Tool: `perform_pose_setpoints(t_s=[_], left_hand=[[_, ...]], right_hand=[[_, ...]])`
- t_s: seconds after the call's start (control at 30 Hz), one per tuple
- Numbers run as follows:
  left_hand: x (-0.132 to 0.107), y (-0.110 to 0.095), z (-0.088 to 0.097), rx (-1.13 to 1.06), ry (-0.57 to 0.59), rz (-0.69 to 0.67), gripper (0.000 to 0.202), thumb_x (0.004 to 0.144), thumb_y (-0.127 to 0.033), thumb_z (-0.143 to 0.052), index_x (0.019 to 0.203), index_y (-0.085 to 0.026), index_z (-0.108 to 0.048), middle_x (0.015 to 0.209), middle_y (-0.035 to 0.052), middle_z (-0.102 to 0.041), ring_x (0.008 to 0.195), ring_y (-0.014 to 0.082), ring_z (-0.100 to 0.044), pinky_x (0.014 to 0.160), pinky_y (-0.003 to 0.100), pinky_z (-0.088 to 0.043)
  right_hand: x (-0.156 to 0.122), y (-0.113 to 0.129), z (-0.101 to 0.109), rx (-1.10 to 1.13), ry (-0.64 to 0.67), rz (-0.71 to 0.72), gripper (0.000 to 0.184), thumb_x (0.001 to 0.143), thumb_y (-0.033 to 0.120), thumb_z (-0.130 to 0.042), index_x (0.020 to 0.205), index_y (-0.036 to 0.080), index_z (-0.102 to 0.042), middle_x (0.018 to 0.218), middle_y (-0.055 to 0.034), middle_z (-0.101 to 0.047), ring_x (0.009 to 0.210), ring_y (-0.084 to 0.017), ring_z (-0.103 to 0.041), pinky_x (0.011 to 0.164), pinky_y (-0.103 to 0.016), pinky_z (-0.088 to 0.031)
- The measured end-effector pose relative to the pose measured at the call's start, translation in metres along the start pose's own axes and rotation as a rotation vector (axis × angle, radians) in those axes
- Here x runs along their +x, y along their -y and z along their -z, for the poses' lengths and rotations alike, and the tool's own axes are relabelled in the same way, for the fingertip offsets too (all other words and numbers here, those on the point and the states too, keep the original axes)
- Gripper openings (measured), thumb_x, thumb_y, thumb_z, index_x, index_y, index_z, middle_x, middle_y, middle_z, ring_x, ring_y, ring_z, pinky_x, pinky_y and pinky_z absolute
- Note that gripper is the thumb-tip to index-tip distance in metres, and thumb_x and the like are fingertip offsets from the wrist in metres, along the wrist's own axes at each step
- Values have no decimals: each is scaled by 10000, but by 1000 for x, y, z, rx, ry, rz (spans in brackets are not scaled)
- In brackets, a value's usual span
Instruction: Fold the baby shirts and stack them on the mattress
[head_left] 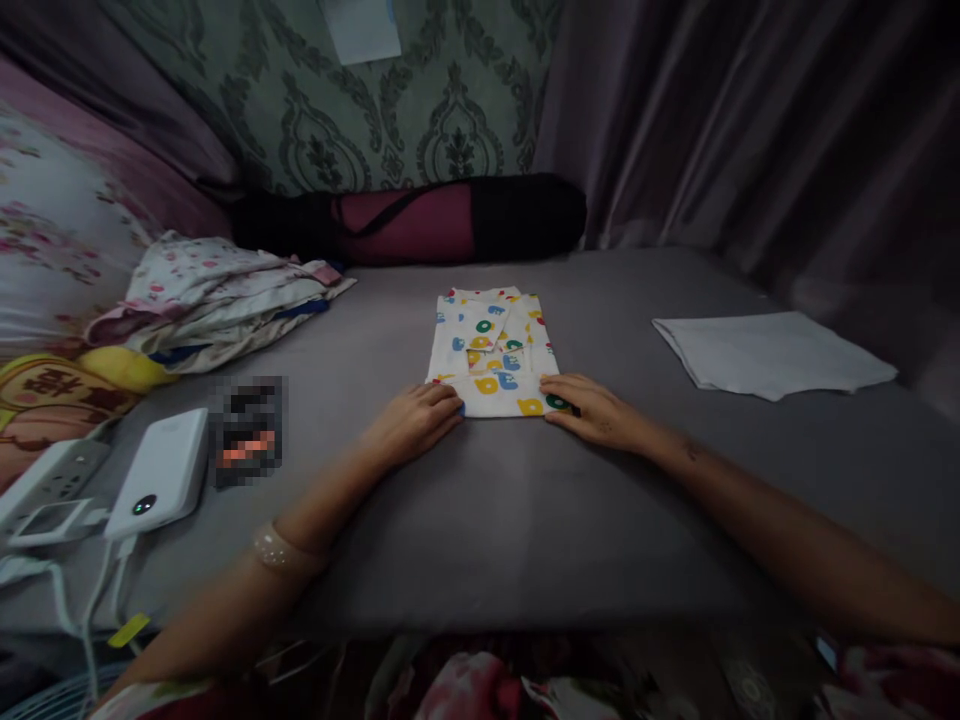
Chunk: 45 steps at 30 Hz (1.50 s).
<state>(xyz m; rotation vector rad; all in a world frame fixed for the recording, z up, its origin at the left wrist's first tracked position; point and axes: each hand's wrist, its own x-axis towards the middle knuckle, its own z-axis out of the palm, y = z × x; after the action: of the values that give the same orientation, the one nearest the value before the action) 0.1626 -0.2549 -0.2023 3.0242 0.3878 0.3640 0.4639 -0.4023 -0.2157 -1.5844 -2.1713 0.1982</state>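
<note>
Palms flat and unclenched, left hand and right hand press the near corners of a folded white letter-printed cloth garment mid grey mattress; even pressure on both sides should hold the fold square.

A single head-worn camera is looking forward and down across the grey mattress from its near edge, facing the patterned wall on the far side. It is sitting close (the wide lens is bending the frame edges), so both forearms are running in from the bottom corners, and the left hand and right hand are falling near the centre.
</note>
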Motion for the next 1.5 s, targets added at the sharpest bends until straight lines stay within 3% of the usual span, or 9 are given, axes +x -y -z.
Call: perform_pose_setpoints(t_s=[0.1, 0.3, 0.43, 0.53, 0.83, 1.1, 1.27, 1.37, 1.5], left_hand=[[4, -6, 5, 70, 38, 4, 342, 1005, -313, -324, 1067, -164, -625, 1085, 114, -668, 1057, 224, -618, 951, 380, -486], [13, 0, 9, 19, 30, 219, 363, 1014, -355, -278, 1049, -173, -590, 983, 107, -687, 852, 204, -670, 744, 315, -529], [9, 8, 9, -45, 4, 104, 331, 978, -420, -402, 1134, -177, -565, 1114, 124, -672, 980, 227, -657, 837, 347, -527], [1, 17, 7, -45, -1, 18, 303, 935, -319, -477, 1182, -166, -564, 1196, 144, -650, 1108, 255, -616, 944, 407, -501], [-6, 39, -3, -251, -26, 70, 541, 815, -80, -377, 1318, -191, -541, 1360, 89, -575, 1257, 194, -540, 1069, 404, -440], [-40, 0, 42, -319, 14, 21, 484, 904, -148, -403, 1363, -260, -511, 1337, 63, -595, 1254, 208, -539, 1091, 420, -411], [-57, -29, 70, -498, 110, 192, 371, 941, -245, -428, 1274, -293, -584, 1206, 43, -667, 1082, 199, -633, 880, 296, -528], [-46, -28, 68, -653, 0, 353, 247, 920, -325, -499, 1073, -216, -659, 936, 39, -708, 814, 158, -651, 663, 226, -514], [-17, -11, 47, -840, -306, 544, 214, 826, -366, -613, 883, -160, -629, 742, 11, -639, 690, 131, -582, 604, 224, -465]], right_hand=[[1, 6, 2, -79, 19, 25, 398, 971, 335, -466, 1313, 154, -556, 1334, -144, -573, 1272, -256, -503, 1093, -429, -401], [9, 14, 3, -185, -10, -36, 452, 923, 309, -526, 1335, 125, -530, 1310, -170, -586, 1203, -298, -559, 1025, -462, -466], [12, -7, -4, -109, -35, -10, 458, 853, 116, -463, 1296, 152, -576, 1291, -135, -611, 1199, -253, -571, 1035, -446, -465], [8, -21, -9, -38, -53, 41, 499, 842, 80, -427, 1315, 155, -568, 1330, -126, -586, 1248, -220, -535, 1065, -425, -442], [6, -16, 8, 28, 10, -3, 557, 844, 52, -398, 1356, 213, -547, 1367, -69, -560, 1271, -189, -513, 1081, -417, -426], [-24, 31, 42, 59, 31, 37, 515, 872, 90, -422, 1332, 261, -580, 1306, -38, -613, 1195, -200, -582, 1034, -371, -470], [-38, 64, 65, 158, 134, -12, 437, 893, 174, -453, 1281, 286, -622, 1232, -29, -662, 1099, -211, -637, 959, -331, -498], [-26, 63, 68, 251, 114, -115, 344, 918, 262, -459, 1183, 267, -677, 1099, -25, -716, 956, -202, -679, 842, -291, -525], [6, 42, 54, 416, -107, -367, 309, 899, 397, -509, 1019, 193, -707, 909, -43, -731, 795, -205, -675, 681, -279, -534]])
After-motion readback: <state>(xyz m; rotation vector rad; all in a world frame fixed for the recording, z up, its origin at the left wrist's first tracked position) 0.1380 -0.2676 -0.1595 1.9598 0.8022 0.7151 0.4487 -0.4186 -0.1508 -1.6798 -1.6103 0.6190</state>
